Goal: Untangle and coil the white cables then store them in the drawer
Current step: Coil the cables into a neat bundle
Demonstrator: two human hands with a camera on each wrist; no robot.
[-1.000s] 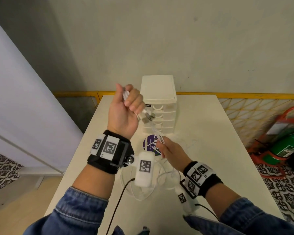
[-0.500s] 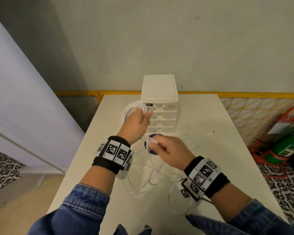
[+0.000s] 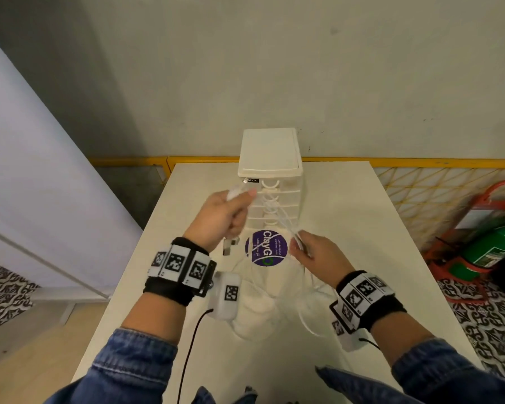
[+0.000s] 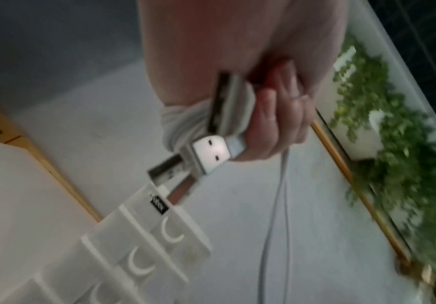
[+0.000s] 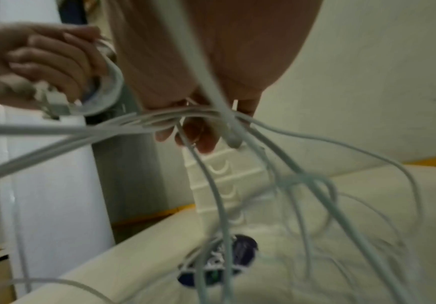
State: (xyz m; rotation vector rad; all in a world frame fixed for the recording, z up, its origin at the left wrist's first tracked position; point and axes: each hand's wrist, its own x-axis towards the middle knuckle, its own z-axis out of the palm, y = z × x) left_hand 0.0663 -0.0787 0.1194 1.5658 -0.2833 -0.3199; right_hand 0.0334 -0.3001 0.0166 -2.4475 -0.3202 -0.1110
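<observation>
Cables still half tangled: left hand grips USB ends mid-frame, right hand pinches strands, rest loose on table; drawers shut, nothing stored.

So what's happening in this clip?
A person is sorting white cables over a table. The left hand grips a bundle with USB plugs sticking out; the right hand pinches loose strands running between the hands. More cable lies slack on the table. The drawer unit behind shows all drawers closed.
</observation>
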